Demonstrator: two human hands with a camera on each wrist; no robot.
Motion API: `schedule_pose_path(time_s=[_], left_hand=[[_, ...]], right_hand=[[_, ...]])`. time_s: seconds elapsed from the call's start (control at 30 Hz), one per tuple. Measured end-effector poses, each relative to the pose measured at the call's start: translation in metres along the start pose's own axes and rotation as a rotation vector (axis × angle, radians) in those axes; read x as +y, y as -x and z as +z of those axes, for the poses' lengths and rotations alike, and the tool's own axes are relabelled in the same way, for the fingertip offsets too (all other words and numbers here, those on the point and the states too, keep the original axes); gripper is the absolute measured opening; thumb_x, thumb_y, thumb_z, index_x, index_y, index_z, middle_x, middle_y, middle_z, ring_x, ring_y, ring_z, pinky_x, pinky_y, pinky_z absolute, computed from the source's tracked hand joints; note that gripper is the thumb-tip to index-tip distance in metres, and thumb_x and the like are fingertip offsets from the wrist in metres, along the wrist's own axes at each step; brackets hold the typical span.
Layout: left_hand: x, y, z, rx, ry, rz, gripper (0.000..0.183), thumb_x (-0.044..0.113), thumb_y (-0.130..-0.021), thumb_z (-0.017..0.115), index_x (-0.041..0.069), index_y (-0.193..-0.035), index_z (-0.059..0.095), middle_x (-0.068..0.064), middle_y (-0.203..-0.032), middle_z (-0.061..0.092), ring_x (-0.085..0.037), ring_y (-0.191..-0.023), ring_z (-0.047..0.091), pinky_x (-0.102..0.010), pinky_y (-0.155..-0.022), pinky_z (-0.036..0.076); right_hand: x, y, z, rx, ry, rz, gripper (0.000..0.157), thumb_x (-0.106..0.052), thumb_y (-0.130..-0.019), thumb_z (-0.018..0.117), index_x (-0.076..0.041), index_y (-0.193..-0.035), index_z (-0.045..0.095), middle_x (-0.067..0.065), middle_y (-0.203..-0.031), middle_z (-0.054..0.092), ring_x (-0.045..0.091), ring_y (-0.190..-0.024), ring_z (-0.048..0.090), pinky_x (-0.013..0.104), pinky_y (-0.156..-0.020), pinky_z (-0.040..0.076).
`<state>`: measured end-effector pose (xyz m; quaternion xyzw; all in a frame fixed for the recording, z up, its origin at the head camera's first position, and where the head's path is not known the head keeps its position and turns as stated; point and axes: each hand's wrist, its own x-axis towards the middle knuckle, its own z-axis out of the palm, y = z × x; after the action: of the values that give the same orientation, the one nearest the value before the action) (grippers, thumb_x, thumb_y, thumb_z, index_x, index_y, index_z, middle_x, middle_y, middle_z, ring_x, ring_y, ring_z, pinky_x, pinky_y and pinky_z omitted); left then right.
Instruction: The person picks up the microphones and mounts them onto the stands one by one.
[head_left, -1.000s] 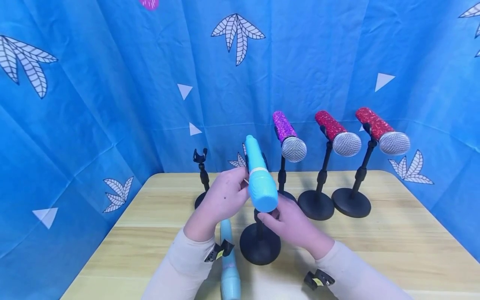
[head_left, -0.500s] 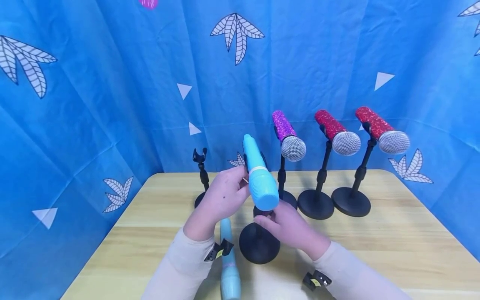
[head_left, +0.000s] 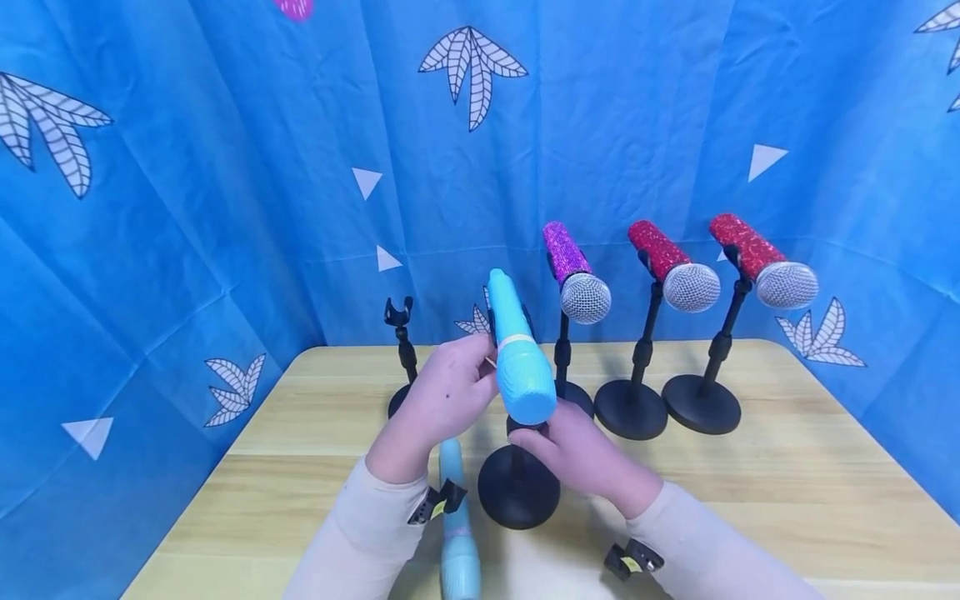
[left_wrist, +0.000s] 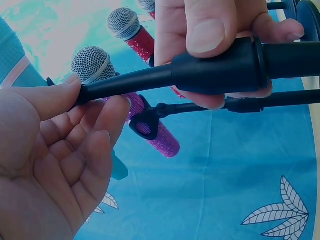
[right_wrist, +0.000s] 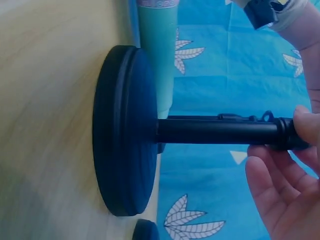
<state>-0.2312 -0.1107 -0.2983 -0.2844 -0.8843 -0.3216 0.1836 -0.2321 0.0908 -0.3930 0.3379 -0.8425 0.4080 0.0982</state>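
A light-blue microphone (head_left: pixel 525 375) rests in the clip of a black desk stand (head_left: pixel 519 492), its head tilted toward me. My left hand (head_left: pixel 453 383) pinches the stand's thin upper rod just below the clip, thumb against fingers, as the left wrist view shows. Lower down, my right hand (head_left: pixel 581 450) grips the thicker adjusting collar (left_wrist: pixel 220 72) of the same pole. In the right wrist view the round base (right_wrist: pixel 127 132) stands on the wooden table. A second light-blue microphone (head_left: pixel 459 542) lies on the table beside my left forearm.
Behind stand a purple glitter microphone (head_left: pixel 567 254) and two red ones (head_left: pixel 663 254) on black stands, to the right. A stand with a bare clip (head_left: pixel 399 312) is at the back left. Blue printed cloth (head_left: pixel 300 167) hangs around the wooden table (head_left: pixel 300 483).
The clipped microphone's head rises slightly, then comes back down. My right hand has shifted a little left at the collar; my left hand keeps its place.
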Motion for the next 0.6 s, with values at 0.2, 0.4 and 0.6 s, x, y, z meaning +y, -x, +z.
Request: schedule_pose_path(time_s=[0.2, 0.4, 0.6], left_hand=[[-0.0005, 0.0009, -0.0008, 0.008, 0.023, -0.040, 0.008, 0.010, -0.096, 0.070, 0.011, -0.104, 0.069, 0.005, -0.089, 0.065, -0.014, -0.074, 0.055, -0.032, -0.062, 0.051], [0.0003, 0.0009, -0.0007, 0.005, 0.025, -0.032, 0.006, 0.009, -0.095, 0.070, 0.010, -0.102, 0.069, 0.004, -0.087, 0.064, -0.014, -0.072, 0.055, -0.031, -0.061, 0.050], [0.0014, 0.0000, 0.0001, -0.004, 0.015, -0.028, 0.007, 0.010, -0.095, 0.070, 0.011, -0.102, 0.068, 0.005, -0.089, 0.065, -0.013, -0.076, 0.056, -0.031, -0.064, 0.051]], right_hand=[[-0.0018, -0.0026, -0.0009, 0.008, 0.020, 0.046, 0.018, -0.029, -0.094, 0.074, -0.020, -0.097, 0.059, -0.007, -0.083, 0.054, 0.012, -0.072, 0.054, 0.029, -0.065, 0.048], [-0.0034, -0.0002, -0.0046, 0.021, 0.036, -0.014, 0.014, -0.021, -0.096, 0.071, -0.019, -0.110, 0.069, -0.005, -0.093, 0.065, 0.009, -0.077, 0.059, 0.032, -0.069, 0.053], [0.0008, 0.0007, -0.0008, 0.035, -0.008, -0.002, 0.027, -0.025, -0.096, 0.072, -0.016, -0.121, 0.068, -0.008, -0.110, 0.070, 0.008, -0.100, 0.066, 0.035, -0.084, 0.056]])
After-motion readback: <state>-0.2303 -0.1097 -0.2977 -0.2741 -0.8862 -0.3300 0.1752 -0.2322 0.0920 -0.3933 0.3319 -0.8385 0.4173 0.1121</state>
